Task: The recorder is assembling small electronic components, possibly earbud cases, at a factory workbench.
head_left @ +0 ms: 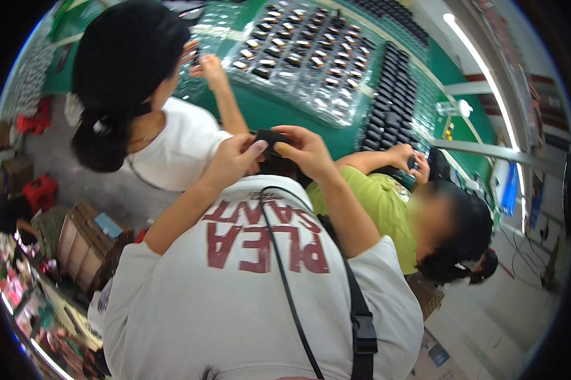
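Between both hands, in front of my chest, I hold a small black box-shaped piece (271,137). My left hand (236,157) grips its left side, thumb laid on its face. On the other side my right hand (303,152) pinches it with thumb and bent fingers. What kind of part it is cannot be made out. Past my hands, a clear plastic tray (279,79) on the green table holds several rows of small black parts with light and orange bits. To its right stand packed rows of black, rounded pieces (390,95).
Close on my left a co-worker in white (178,142) handles a small dark item. On my right a co-worker in green (380,202) holds a dark piece. A clear jar (455,107) stands on the green table (342,142). Cardboard boxes (86,247) and red stools (40,193) lie behind left.
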Tool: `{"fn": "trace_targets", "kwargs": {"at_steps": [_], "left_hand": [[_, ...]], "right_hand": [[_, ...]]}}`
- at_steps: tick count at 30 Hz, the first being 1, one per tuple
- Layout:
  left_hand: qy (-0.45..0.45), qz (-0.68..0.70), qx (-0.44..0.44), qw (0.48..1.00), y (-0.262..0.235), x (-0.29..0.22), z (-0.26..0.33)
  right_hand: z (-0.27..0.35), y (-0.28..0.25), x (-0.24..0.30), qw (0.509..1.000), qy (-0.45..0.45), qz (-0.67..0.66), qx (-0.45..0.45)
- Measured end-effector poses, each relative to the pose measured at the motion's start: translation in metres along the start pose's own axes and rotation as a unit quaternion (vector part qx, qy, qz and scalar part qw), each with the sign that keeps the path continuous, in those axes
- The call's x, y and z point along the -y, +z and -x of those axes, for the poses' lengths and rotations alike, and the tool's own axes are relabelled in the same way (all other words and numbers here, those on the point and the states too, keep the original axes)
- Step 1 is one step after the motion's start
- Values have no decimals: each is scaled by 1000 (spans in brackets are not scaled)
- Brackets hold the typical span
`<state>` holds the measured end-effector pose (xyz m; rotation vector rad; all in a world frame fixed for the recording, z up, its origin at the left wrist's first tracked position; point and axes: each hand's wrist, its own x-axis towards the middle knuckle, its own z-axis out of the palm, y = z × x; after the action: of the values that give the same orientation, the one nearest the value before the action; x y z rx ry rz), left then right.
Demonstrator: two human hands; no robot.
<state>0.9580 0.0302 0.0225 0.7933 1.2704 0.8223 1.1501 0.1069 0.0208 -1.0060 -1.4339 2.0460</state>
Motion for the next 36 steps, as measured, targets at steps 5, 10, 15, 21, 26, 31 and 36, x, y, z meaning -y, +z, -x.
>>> {"fn": "trace_targets", "kwargs": {"at_steps": [5,10,15,21,26,31,36], "left_hand": [[70,-14,-100,992,8,7,-1],[24,-37,-76,996,7,9,-7],[-16,-36,-104,994,14,1,-11],[-30,10,-161,986,18,2,-20],[-42,2,-180,983,24,-8,-38],[-72,-3,-199,977,30,-5,-44],[-61,24,-224,972,30,0,-43]], "right_hand": [[-62,-112,-31,969,50,11,-242],[-67,-337,-105,753,62,197,-625],[-34,-425,-95,622,197,364,-664],[-80,-404,-45,528,342,512,-585],[-189,-438,2,695,169,529,-458],[-306,-428,-13,875,176,276,-357],[-329,-410,-4,876,236,239,-346]]}}
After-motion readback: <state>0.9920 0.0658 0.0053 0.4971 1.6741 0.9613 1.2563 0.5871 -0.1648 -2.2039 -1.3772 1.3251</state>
